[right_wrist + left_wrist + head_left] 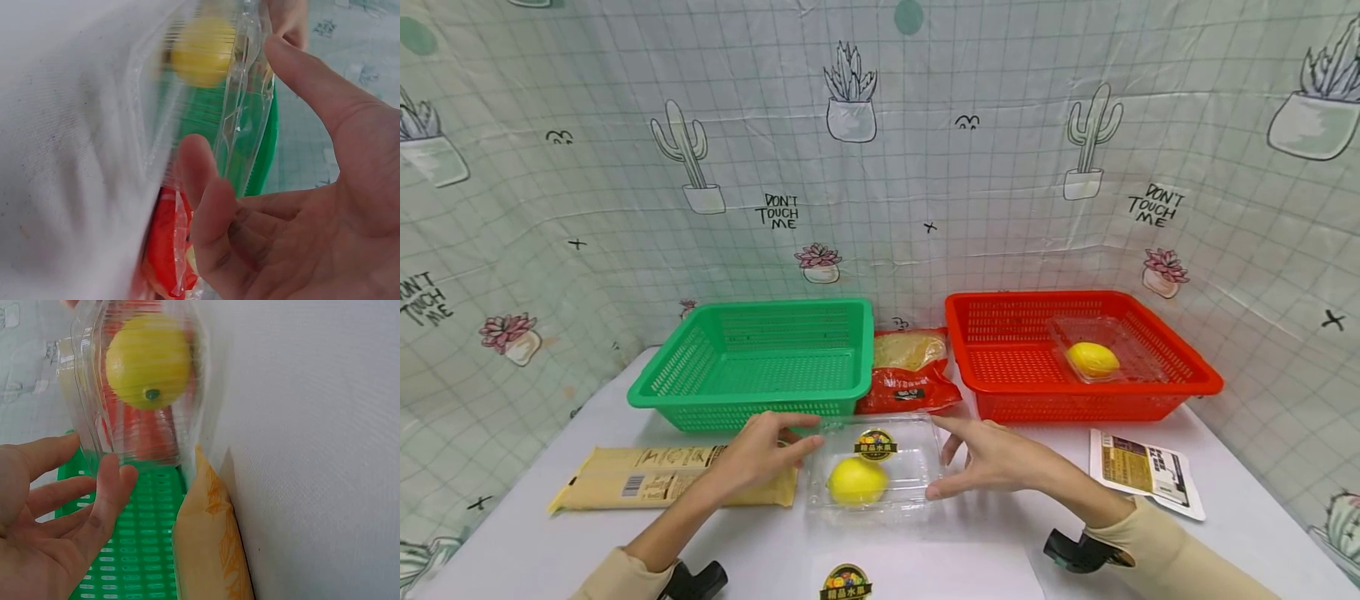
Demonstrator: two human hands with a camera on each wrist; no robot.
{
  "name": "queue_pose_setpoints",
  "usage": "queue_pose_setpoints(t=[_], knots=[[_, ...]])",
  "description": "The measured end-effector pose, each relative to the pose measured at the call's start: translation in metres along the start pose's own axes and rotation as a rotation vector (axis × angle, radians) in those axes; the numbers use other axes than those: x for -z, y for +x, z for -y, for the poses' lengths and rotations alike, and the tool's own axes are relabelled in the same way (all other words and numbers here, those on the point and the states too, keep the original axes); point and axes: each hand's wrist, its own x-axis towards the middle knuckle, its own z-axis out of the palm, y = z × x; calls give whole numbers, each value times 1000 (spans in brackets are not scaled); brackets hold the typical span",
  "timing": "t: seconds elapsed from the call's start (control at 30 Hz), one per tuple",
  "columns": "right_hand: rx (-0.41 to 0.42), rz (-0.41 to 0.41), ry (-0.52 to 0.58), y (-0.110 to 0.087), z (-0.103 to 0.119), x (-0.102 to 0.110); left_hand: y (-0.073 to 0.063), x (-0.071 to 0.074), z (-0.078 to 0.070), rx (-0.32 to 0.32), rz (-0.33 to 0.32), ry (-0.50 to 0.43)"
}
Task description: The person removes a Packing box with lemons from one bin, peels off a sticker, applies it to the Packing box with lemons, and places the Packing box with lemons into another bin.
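A clear plastic fruit box [913, 462] with a dark label holds a yellow lemon [857, 481], low over the white table in front of me. My left hand [767, 450] holds the box's left end, its thumb and fingertips at the rim in the left wrist view. At the right end, my right hand [992, 458] grips the box with thumb and fingers spread across its edge. The lemon [149, 362] shows through the ridged side wall. In the right wrist view, the box's lower part is blurred.
Behind stand a green basket [752, 400] and a red basket [1075, 404] containing another boxed lemon [1093, 360]. Between them lies a red food packet [906, 387]. A tan packet [647, 487] lies left, a white-and-brown pouch [1146, 475] right. Another dark label [846, 583] shows at the front.
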Motion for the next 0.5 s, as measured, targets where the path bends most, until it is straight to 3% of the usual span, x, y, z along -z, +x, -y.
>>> queue_pose_setpoints(t=[0.5], knots=[[36, -12, 7, -6, -3, 10, 0, 1, -2, 10, 31, -116]])
